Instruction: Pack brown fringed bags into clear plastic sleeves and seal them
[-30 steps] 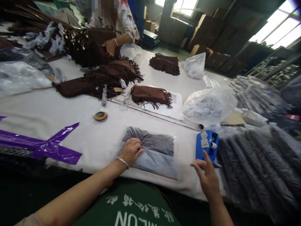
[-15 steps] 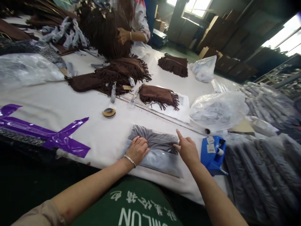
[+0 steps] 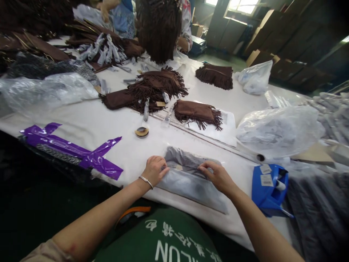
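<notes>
A folded grey garment in a clear plastic bag (image 3: 191,178) lies at the near edge of the white table (image 3: 81,123). My left hand (image 3: 155,170), with a silver bangle at the wrist, rests curled on the bag's left end and presses it down. My right hand (image 3: 218,175) lies on the bag's right part, fingers bent and pinching the plastic flap along the fold. A blue tape dispenser (image 3: 268,189) sits just right of my right hand.
Brown fringed garments (image 3: 152,89) (image 3: 197,112) (image 3: 215,74) lie mid-table, one held up by a person (image 3: 159,29) opposite. Purple tape strips (image 3: 73,153) mark the left edge. A tape roll (image 3: 142,131), plastic bags (image 3: 278,131) and stacked bagged grey garments (image 3: 319,203) sit at right.
My right hand came from beside the blue dispenser onto the bag and now pinches the flap. The person opposite lifted a brown fringed garment. The view has shifted left.
</notes>
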`<state>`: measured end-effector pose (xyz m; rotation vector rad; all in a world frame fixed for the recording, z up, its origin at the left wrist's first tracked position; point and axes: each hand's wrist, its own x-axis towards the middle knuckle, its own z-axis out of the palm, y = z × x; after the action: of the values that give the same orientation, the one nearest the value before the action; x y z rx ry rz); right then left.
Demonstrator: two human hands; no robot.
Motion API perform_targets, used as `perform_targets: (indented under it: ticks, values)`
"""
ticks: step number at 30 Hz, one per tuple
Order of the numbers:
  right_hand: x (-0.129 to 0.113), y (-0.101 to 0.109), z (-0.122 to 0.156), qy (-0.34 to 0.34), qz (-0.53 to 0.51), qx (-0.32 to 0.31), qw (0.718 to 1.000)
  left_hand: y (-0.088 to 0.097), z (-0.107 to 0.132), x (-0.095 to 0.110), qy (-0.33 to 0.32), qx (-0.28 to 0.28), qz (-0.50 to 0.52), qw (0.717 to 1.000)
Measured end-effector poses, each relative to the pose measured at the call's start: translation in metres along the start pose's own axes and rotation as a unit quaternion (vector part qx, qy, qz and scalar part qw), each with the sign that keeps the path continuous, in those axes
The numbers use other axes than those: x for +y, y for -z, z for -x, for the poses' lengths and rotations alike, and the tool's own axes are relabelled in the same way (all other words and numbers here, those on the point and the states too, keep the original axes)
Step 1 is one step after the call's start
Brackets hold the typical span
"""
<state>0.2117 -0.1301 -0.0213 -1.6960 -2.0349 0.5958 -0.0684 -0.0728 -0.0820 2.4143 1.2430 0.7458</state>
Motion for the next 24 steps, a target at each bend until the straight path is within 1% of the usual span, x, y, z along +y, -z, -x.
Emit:
perform_targets:
  ticks: [3, 5, 7, 10, 12, 14, 16, 18, 20, 22, 24]
  values:
    - [-0.034, -0.018, -0.036, 0.053, 0.011, -0.121, 0.991, -0.004, 0.001, -0.003, 0.044, 0.009, 0.037, 0.998]
    - [-0.050, -0.036, -0.058, 0.071, 0.051, -0.172, 0.981, -0.008, 0.001, -0.001, 0.053, 0.017, 0.036, 0.998]
    - [-0.060, -0.055, -0.076, 0.068, 0.108, -0.200, 0.971, -0.013, 0.003, 0.000, 0.046, 0.022, 0.018, 0.999]
    - [-0.062, -0.074, -0.095, 0.023, 0.187, -0.216, 0.958, -0.016, 0.006, 0.000, 0.024, 0.026, -0.013, 0.999]
    - [-0.056, -0.075, -0.103, -0.020, 0.222, -0.214, 0.951, -0.017, 0.007, 0.000, 0.012, 0.024, -0.029, 0.999]
    - [-0.049, -0.068, -0.107, -0.058, 0.244, -0.200, 0.947, -0.016, 0.008, 0.001, 0.008, 0.018, -0.040, 0.999]
    - [-0.044, -0.058, -0.105, -0.079, 0.256, -0.166, 0.949, -0.016, 0.007, 0.002, 0.009, 0.014, -0.047, 0.999]
    - [-0.043, -0.053, -0.097, -0.070, 0.253, -0.119, 0.957, -0.016, 0.006, 0.004, 0.015, 0.017, -0.049, 0.999]
    - [-0.043, -0.057, -0.085, -0.030, 0.231, -0.086, 0.969, -0.017, 0.005, 0.003, 0.018, 0.022, -0.046, 0.999]
    - [-0.041, -0.063, -0.074, 0.002, 0.203, -0.080, 0.976, -0.017, 0.007, 0.000, 0.009, 0.033, -0.040, 0.999]
    - [-0.031, -0.065, -0.068, -0.007, 0.186, -0.073, 0.980, -0.016, 0.010, -0.006, -0.018, 0.060, -0.034, 0.997]
